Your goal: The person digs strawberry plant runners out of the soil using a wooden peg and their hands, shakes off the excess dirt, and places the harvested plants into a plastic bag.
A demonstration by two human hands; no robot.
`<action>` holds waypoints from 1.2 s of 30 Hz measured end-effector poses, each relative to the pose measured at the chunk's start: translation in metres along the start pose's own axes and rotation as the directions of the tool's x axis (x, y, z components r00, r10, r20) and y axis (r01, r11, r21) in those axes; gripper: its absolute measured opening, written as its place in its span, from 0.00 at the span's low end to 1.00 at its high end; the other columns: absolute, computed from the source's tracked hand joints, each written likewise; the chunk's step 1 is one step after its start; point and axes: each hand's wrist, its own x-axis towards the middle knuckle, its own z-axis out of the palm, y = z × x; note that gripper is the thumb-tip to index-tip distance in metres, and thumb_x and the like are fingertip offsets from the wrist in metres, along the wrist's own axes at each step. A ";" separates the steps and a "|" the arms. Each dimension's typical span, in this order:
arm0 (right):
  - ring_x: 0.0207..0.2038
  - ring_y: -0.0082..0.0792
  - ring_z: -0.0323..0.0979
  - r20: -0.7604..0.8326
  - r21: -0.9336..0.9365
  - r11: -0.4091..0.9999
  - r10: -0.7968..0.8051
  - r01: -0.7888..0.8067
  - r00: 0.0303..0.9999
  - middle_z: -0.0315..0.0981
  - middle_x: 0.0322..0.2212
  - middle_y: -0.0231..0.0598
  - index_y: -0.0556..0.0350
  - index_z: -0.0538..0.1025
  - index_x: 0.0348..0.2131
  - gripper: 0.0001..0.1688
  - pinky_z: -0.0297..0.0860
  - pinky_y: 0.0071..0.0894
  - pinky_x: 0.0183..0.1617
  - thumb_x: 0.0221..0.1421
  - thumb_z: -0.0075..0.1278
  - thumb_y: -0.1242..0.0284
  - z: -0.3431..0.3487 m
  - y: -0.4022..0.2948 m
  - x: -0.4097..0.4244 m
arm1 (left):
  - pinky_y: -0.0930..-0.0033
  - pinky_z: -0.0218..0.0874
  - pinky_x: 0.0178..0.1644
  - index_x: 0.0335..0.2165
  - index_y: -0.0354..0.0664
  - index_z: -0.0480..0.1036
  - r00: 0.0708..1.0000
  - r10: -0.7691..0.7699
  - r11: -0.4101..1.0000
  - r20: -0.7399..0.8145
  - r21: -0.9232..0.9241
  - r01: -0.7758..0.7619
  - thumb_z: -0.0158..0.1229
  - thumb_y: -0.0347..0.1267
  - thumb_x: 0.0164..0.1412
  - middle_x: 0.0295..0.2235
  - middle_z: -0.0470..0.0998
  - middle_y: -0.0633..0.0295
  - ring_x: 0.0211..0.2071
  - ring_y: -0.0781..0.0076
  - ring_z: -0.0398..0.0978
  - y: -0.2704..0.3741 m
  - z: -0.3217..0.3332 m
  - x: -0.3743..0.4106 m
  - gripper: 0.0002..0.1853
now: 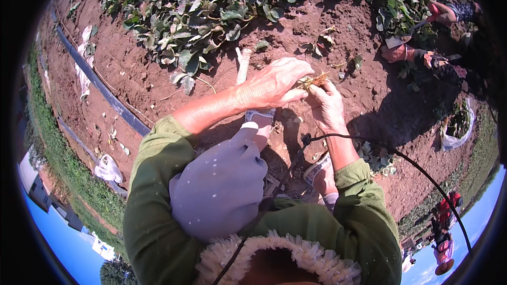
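My left hand [283, 81] reaches across from the left, its thumb and fingers closing around a small bunch of plant stems and roots [311, 82]. Thumb and fingertips of my right hand [326, 103] pinch the same bunch from the right, at its brownish, fibrous end. Just beyond my left wrist, a pale stick or tool handle [244, 64] lies on the reddish soil. A few uprooted leafy plants [323, 43] rest on the ground ahead of my hands. Fingers partly cover the bunch, so its full shape is hidden.
Dense leafy plants [222, 12] grow ahead. At right, a co-worker's hand holds a red-handled trowel [398, 40]. A plastic bag with leaves [463, 138] lies further right. A black hose [101, 81] crosses the left side, and a dark cable [424, 172] passes over my right forearm.
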 end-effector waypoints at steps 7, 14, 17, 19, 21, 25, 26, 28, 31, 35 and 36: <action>0.40 0.31 0.70 0.163 -0.022 0.990 0.144 -0.143 0.976 0.70 0.38 0.41 0.64 0.67 0.45 0.22 0.68 0.27 0.43 0.51 0.52 0.73 0.063 0.042 0.013 | 0.69 0.62 0.33 0.39 0.38 0.69 0.889 -0.458 0.876 -0.021 -0.179 0.448 0.54 0.28 0.52 0.29 0.74 0.57 0.28 0.69 0.72 -0.013 -0.062 -0.064 0.13; 0.32 0.35 0.74 0.159 -0.700 0.709 0.043 0.082 0.986 0.72 0.31 0.48 0.70 0.66 0.39 0.25 0.69 0.30 0.35 0.49 0.51 0.64 0.085 0.118 0.084 | 0.59 0.63 0.34 0.34 0.38 0.70 0.786 -0.590 0.724 -0.186 0.309 0.617 0.55 0.31 0.52 0.28 0.73 0.52 0.32 0.53 0.72 -0.094 -0.082 -0.125 0.10; 0.15 0.28 0.67 0.066 -0.438 0.894 0.136 -0.094 0.988 0.67 0.18 0.37 0.64 0.66 0.28 0.12 0.68 0.29 0.18 0.52 0.44 0.70 0.116 0.090 0.097 | 0.56 0.63 0.35 0.34 0.43 0.70 0.790 -0.597 0.703 -0.139 0.384 0.599 0.55 0.30 0.52 0.28 0.73 0.53 0.33 0.51 0.72 -0.112 -0.064 -0.115 0.08; 0.13 0.26 0.63 -0.007 -0.224 0.955 0.197 -0.193 0.980 0.65 0.17 0.37 0.63 0.66 0.27 0.10 0.67 0.28 0.16 0.52 0.41 0.71 0.117 0.077 0.111 | 0.56 0.64 0.35 0.34 0.45 0.71 0.799 -0.585 0.704 -0.139 0.402 0.585 0.54 0.30 0.52 0.28 0.73 0.54 0.33 0.51 0.72 -0.130 -0.055 -0.120 0.08; 0.13 0.26 0.63 -0.011 -0.229 0.925 0.310 -0.304 0.951 0.65 0.17 0.38 0.63 0.66 0.27 0.09 0.65 0.27 0.13 0.52 0.38 0.73 0.109 0.055 0.133 | 0.58 0.63 0.33 0.34 0.44 0.71 0.799 -0.571 0.691 -0.189 0.416 0.592 0.54 0.28 0.51 0.28 0.72 0.54 0.30 0.53 0.72 -0.138 -0.047 -0.108 0.08; 0.12 0.26 0.62 -0.098 -0.348 0.885 0.294 -0.309 0.951 0.64 0.15 0.37 0.62 0.66 0.26 0.10 0.63 0.25 0.12 0.54 0.36 0.73 0.120 0.030 0.130 | 0.54 0.62 0.26 0.27 0.42 0.68 0.838 -0.430 0.591 -0.337 0.596 0.543 0.49 0.28 0.52 0.25 0.70 0.52 0.25 0.51 0.72 -0.175 -0.029 -0.085 0.03; 0.12 0.24 0.61 -0.096 -0.352 0.888 0.280 -0.295 0.955 0.64 0.15 0.36 0.61 0.66 0.27 0.11 0.62 0.24 0.11 0.56 0.37 0.71 0.122 0.029 0.122 | 0.53 0.62 0.26 0.26 0.42 0.67 0.830 -0.435 0.572 -0.347 0.605 0.553 0.49 0.29 0.52 0.23 0.70 0.52 0.25 0.51 0.72 -0.179 -0.030 -0.086 0.03; 0.11 0.22 0.59 -0.092 -0.359 0.894 0.252 -0.268 0.963 0.64 0.15 0.34 0.59 0.65 0.29 0.12 0.60 0.21 0.11 0.60 0.38 0.68 0.121 0.026 0.103 | 0.53 0.61 0.24 0.24 0.41 0.65 0.824 -0.429 0.553 -0.369 0.614 0.563 0.48 0.29 0.52 0.20 0.70 0.50 0.24 0.50 0.72 -0.187 -0.031 -0.089 0.03; 0.10 0.19 0.57 -0.023 -0.463 0.866 0.200 -0.187 0.980 0.62 0.14 0.29 0.57 0.66 0.28 0.14 0.56 0.19 0.10 0.60 0.39 0.64 0.102 0.015 0.060 | 0.53 0.62 0.23 0.25 0.40 0.66 0.808 -0.464 0.535 -0.364 0.612 0.583 0.48 0.29 0.52 0.19 0.71 0.49 0.23 0.50 0.73 -0.192 -0.028 -0.085 0.04; 0.14 0.26 0.63 0.103 -0.836 0.535 -0.067 0.123 0.992 0.63 0.15 0.36 0.60 0.65 0.27 0.18 0.60 0.26 0.14 0.58 0.41 0.62 0.063 0.060 0.046 | 0.54 0.63 0.23 0.22 0.39 0.67 0.804 -0.484 0.517 -0.346 0.628 0.582 0.48 0.29 0.51 0.19 0.72 0.49 0.23 0.50 0.73 -0.197 -0.030 -0.079 0.06; 0.17 0.32 0.65 0.118 -0.864 0.474 -0.145 0.173 0.982 0.64 0.16 0.41 0.62 0.65 0.27 0.18 0.62 0.32 0.19 0.56 0.43 0.62 0.072 0.067 0.044 | 0.54 0.64 0.24 0.21 0.39 0.68 0.805 -0.490 0.515 -0.334 0.635 0.576 0.48 0.29 0.51 0.19 0.73 0.49 0.23 0.50 0.73 -0.200 -0.028 -0.080 0.06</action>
